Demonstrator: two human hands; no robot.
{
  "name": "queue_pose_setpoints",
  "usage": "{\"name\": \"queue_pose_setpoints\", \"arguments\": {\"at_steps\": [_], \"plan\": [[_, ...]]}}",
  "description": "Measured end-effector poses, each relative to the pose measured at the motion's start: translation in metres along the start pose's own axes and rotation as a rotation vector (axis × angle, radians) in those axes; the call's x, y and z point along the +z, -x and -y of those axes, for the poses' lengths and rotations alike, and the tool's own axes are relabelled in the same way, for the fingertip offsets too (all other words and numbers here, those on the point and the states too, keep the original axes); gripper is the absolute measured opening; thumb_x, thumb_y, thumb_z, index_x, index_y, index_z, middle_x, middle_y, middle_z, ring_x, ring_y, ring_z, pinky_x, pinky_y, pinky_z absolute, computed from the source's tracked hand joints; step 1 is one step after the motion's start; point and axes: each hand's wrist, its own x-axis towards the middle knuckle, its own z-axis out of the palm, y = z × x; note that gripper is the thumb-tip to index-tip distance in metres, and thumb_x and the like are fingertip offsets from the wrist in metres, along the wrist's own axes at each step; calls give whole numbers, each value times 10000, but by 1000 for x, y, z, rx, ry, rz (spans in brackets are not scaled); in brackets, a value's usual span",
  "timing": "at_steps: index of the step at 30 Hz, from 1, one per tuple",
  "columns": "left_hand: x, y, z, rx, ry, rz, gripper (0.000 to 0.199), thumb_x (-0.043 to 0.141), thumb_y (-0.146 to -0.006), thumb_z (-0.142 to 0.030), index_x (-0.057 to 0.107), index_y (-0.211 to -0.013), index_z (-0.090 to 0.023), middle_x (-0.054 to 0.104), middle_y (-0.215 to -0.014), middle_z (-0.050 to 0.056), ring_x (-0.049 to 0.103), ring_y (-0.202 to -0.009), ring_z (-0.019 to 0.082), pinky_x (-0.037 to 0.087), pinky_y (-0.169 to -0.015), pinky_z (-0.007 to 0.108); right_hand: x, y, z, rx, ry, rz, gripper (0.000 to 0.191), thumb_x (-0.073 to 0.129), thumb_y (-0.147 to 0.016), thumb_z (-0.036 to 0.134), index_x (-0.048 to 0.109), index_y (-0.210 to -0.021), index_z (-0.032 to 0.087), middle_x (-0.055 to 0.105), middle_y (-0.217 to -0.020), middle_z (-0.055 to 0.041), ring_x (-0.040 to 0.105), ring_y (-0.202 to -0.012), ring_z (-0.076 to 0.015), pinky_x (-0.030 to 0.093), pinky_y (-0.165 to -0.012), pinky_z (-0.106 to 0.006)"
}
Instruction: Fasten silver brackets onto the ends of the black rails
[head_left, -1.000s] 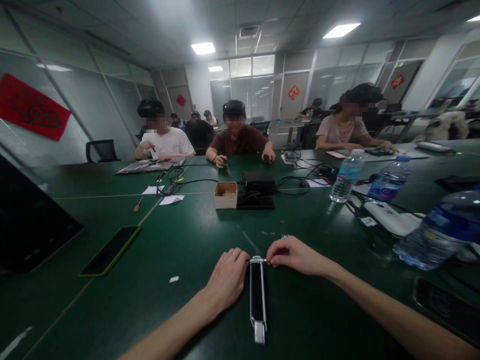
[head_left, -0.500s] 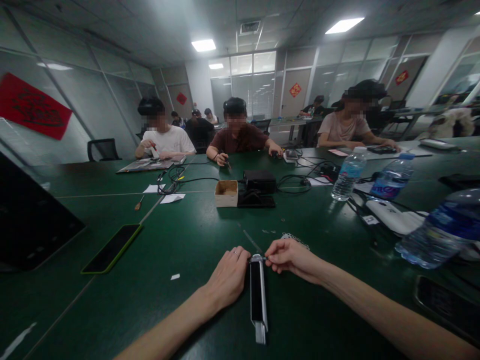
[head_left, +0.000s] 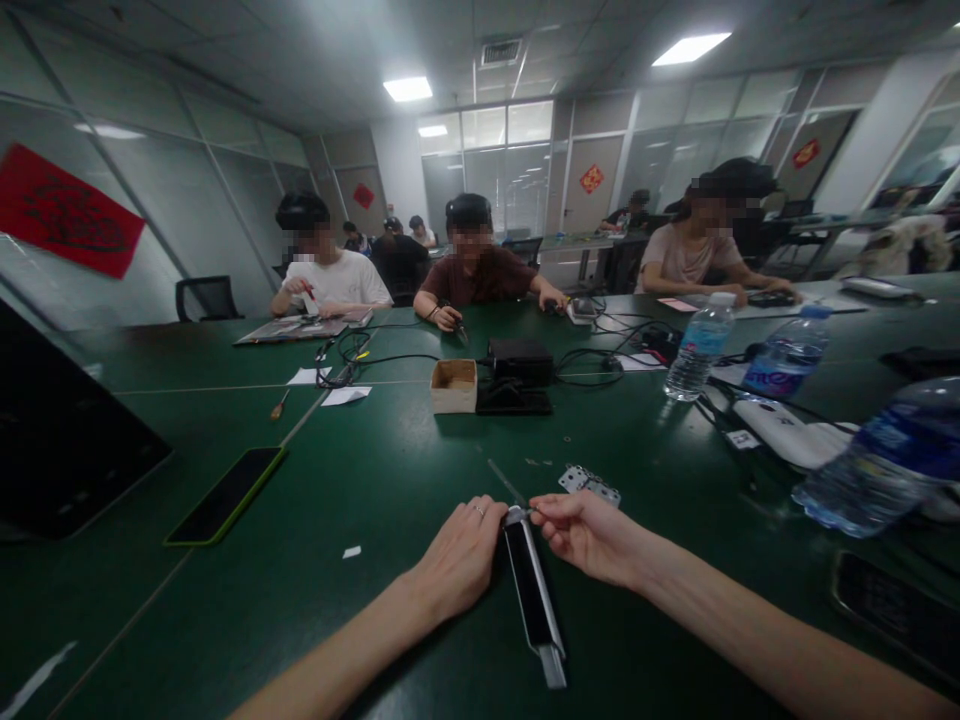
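Observation:
A long, narrow white device with a black face (head_left: 529,590) lies on the green tabletop, a silvery tab sticking out at its near end. My left hand (head_left: 459,555) is closed at the device's far left corner, its fingertips against the edge. Thumb and fingers of my right hand (head_left: 581,535) pinch together at the far right corner; whatever is between them is too small to make out. Just beyond the far end, a thin clear strip (head_left: 505,481) angles away. White perforated pieces (head_left: 591,482) rest behind my right hand.
A small open cardboard box (head_left: 454,398) stands ahead beside a black box (head_left: 519,362) and cables. At left lie a green-edged phone (head_left: 226,497) and a dark panel. Water bottles (head_left: 701,350) and a white device (head_left: 787,430) occupy the right. Several people sit across the table.
The device's near end has swung to the right, so it now lies slanted. My right hand has shifted slightly, uncovering more of the perforated pieces. Both hands stay at the far end.

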Motion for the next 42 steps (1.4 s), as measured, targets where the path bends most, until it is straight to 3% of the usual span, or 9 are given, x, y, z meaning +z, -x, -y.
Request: {"name": "queue_pose_setpoints", "arguments": {"at_steps": [5,10,14,19,27,35,42], "plan": [[3,1,1,8,21,-20,306,368,-850,11,441,-1086,-170,549,-1038,81,515,-938,216,446,-868,360,12,9,-9,-88,4,-47,102,538,-856,-1,577,-898,83,653,-721,-38,605,-533,-55,512,-515,-126],[2,1,1,23,-13,-28,265,384,-847,12,442,-1025,-176,554,-1004,69,522,-908,209,456,-833,346,15,14,-17,-265,207,-24,44,645,-795,66,623,-817,97,658,-712,-30,593,-568,-64,484,-518,-142],[-3,1,-3,63,-66,21,196,436,-883,-45,440,-1030,-173,556,-1013,70,527,-908,215,462,-825,345,18,20,-12,-341,498,63,207,785,-692,236,639,-772,113,666,-697,-28,586,-578,-93,474,-528,-202],[-8,0,-7,95,-138,55,128,401,-953,-87,457,-1048,-152,570,-1032,85,537,-925,219,461,-838,349,18,24,-5,-411,719,105,333,800,-637,387,620,-750,131,652,-667,-15,572,-557,-109,455,-516,-238],[-7,-2,-11,188,-286,68,102,405,-976,-110,488,-1031,-135,586,-1015,87,547,-911,231,460,-819,355,16,31,1,-464,1112,96,62,641,-762,208,643,-768,146,645,-670,-10,575,-576,-120,464,-541,-237],[-6,-4,-14,347,-372,20,189,347,-1009,-128,516,-925,-147,584,-891,61,536,-789,216,423,-692,332,26,55,16,-657,1734,217,196,525,-782,73,689,-744,172,691,-710,-18,613,-651,-137,460,-672,-248],[-7,-5,-15,335,-339,19,227,310,-1022,-141,510,-916,-159,580,-888,60,530,-786,209,421,-699,322,21,53,14,-718,1767,276,193,508,-834,98,680,-801,180,695,-790,-23,627,-736,-147,454,-732,-248]]}}
